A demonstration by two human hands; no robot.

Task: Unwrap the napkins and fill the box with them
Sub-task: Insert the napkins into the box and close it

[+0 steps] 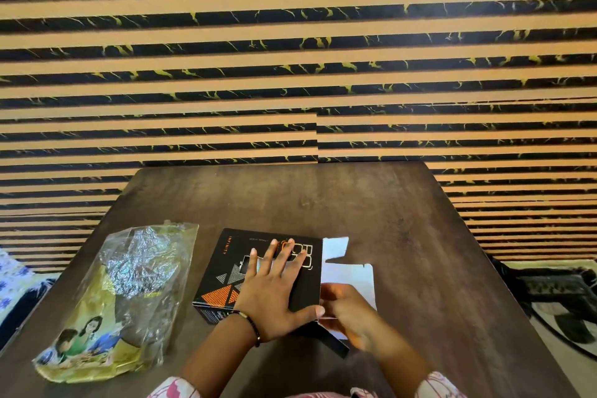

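The black box [226, 271] with orange triangle print lies near the front of the dark wooden table [371, 213], its white end flaps [349, 268] open to the right. The left hand [274, 294] presses flat on it, fingers spread; the right hand [347, 310] pinches a flap. The crumpled plastic wrapper [129, 294] lies left. A striped wall [290, 58] rises behind.

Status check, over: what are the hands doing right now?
Left hand flat on black box. Right hand at its open end flaps. Plastic wrapper lies aside, left. Nothing blocking.
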